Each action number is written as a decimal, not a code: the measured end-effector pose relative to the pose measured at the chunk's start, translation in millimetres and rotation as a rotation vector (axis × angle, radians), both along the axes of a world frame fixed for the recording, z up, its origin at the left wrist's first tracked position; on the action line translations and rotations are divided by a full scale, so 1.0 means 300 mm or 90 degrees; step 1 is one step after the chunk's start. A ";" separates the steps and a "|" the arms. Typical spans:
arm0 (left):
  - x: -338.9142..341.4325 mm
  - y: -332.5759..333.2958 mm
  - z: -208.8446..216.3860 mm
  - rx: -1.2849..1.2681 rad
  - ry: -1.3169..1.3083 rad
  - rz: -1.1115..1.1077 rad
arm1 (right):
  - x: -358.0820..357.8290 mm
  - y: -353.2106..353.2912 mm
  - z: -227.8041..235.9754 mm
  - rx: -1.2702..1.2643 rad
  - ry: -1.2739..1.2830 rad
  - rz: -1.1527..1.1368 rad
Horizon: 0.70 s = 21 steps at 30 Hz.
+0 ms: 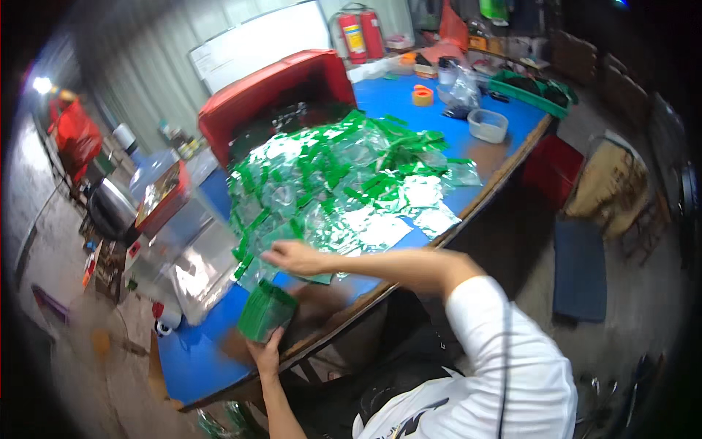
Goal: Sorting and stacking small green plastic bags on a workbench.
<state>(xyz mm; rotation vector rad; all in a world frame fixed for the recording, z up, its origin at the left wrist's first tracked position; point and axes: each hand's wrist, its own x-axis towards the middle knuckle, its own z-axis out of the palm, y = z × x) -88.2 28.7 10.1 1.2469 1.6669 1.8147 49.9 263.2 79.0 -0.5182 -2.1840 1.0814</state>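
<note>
A neat stack of green-topped clear plastic bags [267, 311] is gripped from below by my left hand [267, 353], near the table's front edge. Just beyond it, my right hand [296, 257] has its fingers curled together at the near edge of a loose heap. A clear bag [256, 272] lies right under those fingertips; whether they pinch it is hard to make out. The heap of green-and-clear plastic bags [344, 183] spreads over the blue tabletop [205, 355], spilling out of a tipped red bin [274, 91].
Left of the heap stands a clear plastic box [197, 271] with a red tray [161, 197] above it. Farther right on the table are an orange tape roll [422, 96], a clear tub [488, 126] and a green basket [537, 91]. A blue stool [579, 271] stands at the right.
</note>
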 end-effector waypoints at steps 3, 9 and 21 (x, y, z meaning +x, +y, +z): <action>-0.013 -0.044 -0.001 -0.033 -0.104 -0.020 | 0.336 0.002 0.173 0.212 -0.152 0.055; 0.016 -0.119 -0.021 -0.006 -0.032 0.019 | 0.983 -0.476 0.205 0.331 -0.509 0.130; 0.005 -0.051 0.136 -0.008 -0.023 -0.081 | 0.252 -0.476 0.106 0.351 0.054 0.032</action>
